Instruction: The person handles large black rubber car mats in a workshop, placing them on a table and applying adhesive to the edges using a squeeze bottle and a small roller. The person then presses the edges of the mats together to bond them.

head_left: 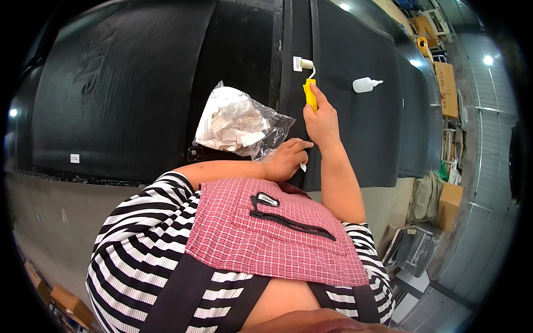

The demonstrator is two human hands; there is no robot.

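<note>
A small paint roller [306,65] with a yellow handle is gripped in my right hand [322,123], which is closed round the handle. The pale roller head lies at the right side of a small white label [296,67] on the black sheet [355,139]; whether it presses on the label I cannot tell. My left hand [285,161] is curled near the sheet's front edge, with a small white slip [303,166] showing at its fingers. Just beyond that hand sits a clear plastic bag [236,123] full of white labels or slips.
A white squeeze bottle [366,85] lies on its side at the right of the sheet. Another white label [74,159] is at the far left of the black surface. Cardboard boxes [446,89] stand beyond the right edge.
</note>
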